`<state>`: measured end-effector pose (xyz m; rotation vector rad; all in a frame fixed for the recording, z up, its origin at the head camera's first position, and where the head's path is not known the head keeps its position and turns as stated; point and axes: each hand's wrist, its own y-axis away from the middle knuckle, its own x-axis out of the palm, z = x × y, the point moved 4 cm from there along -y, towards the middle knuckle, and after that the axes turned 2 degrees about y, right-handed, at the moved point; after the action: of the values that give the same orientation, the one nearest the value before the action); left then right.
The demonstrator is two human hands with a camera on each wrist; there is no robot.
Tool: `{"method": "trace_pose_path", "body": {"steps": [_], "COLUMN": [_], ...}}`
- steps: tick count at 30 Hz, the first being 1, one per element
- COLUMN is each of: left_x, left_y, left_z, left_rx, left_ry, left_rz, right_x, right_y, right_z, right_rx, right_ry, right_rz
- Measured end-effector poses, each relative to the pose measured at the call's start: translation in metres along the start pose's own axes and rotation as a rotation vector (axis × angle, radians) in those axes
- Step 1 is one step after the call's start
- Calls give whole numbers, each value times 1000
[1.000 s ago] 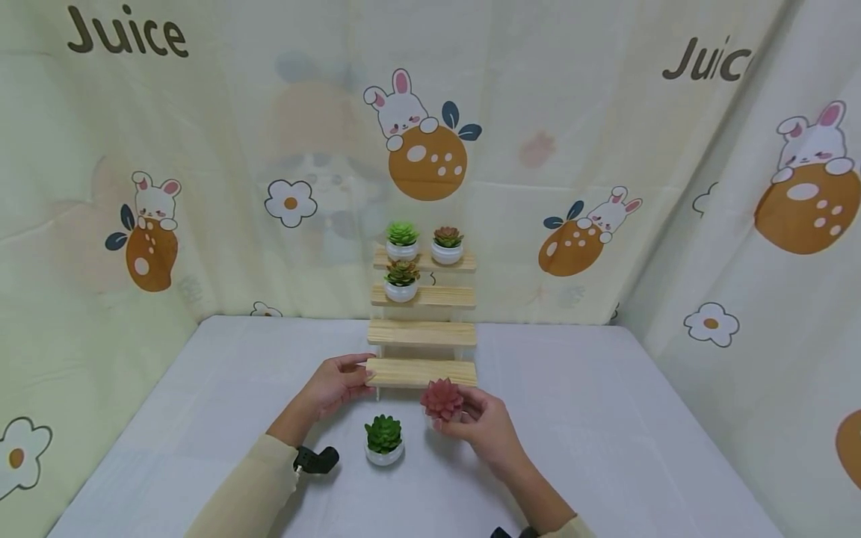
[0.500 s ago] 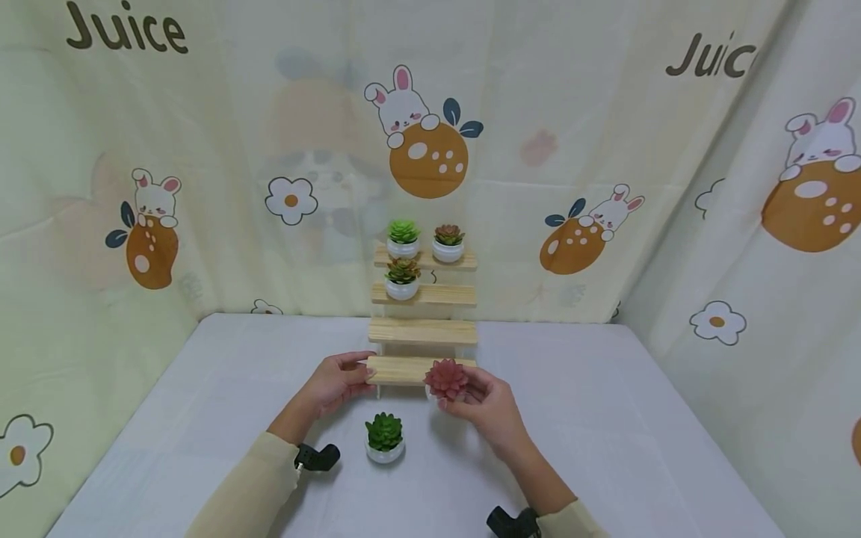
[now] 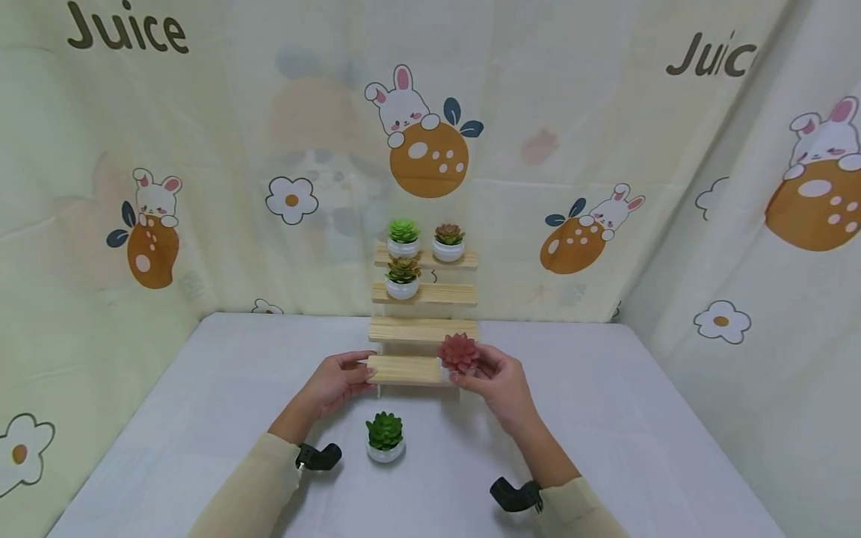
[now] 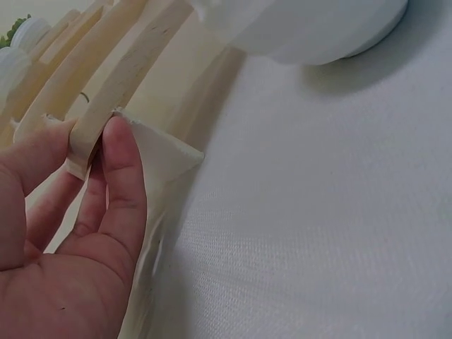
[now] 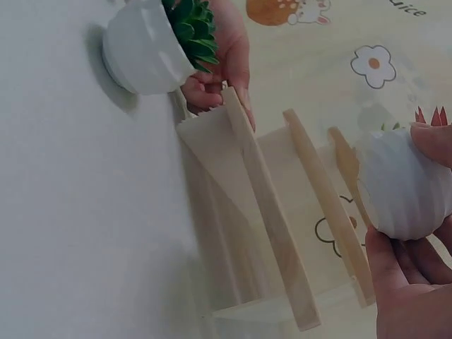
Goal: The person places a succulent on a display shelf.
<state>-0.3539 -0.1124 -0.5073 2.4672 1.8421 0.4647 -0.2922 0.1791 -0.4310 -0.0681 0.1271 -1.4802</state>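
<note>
A red potted succulent [image 3: 460,353] is held by my right hand [image 3: 503,382] over the right end of a tiered wooden stand's lowest shelf [image 3: 402,369]. In the right wrist view, thumb and fingers grip its ribbed white pot [image 5: 406,183], which appears lifted off the boards. My left hand [image 3: 336,382] pinches the left end of that lowest shelf; the left wrist view shows the fingers around the board end [image 4: 92,134]. On the table in front of the stand, a dark green potted succulent [image 3: 386,435] stands upright, touched by neither hand.
A bright green succulent [image 3: 403,237] and a reddish-brown one [image 3: 448,242] stand on the top shelf. Below the green one, a brown-green succulent [image 3: 402,278] sits on the second shelf [image 3: 447,294]. A printed curtain [image 3: 511,246] hangs close behind the stand.
My right hand has carried the red succulent up and slightly right, from in front of the lowest shelf to over its right end. The left hand keeps its hold on the shelf.
</note>
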Motion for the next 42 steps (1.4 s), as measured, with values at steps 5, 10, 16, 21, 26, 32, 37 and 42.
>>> {"method": "trace_pose_path", "body": {"steps": [5,10,16,21,26,32,37,42], "left_x": [1,3,4,4,3,2,2,1], "left_y": [0,1,1,0,-1,-1,-1,0], "left_z": [0,-1,-2,-2,0,-1,0,-1], "left_rx": [-11,-1,-8,-10,-11,-6,-12,-2], "left_ry": [-6,-15,-8,-7,-11,-15,-10,2], "left_rz": [6,27,9,-2,-4,4,-1,2], "right_x": [-5,-10,-13,-13,-12,-11,-8,-4], "right_y": [-10,-20,-30,-40,-48,-59,-68,-78], "right_z": [3,6,11,14,20,26,31,38], "right_rx": [-2,-18,-23,-21,-28,-22,-42,-57], "right_ry": [48,70,83,87,81,135,139,164], "right_rz": [-21,-46,-58,-65,-66,-83,-98,-116]}}
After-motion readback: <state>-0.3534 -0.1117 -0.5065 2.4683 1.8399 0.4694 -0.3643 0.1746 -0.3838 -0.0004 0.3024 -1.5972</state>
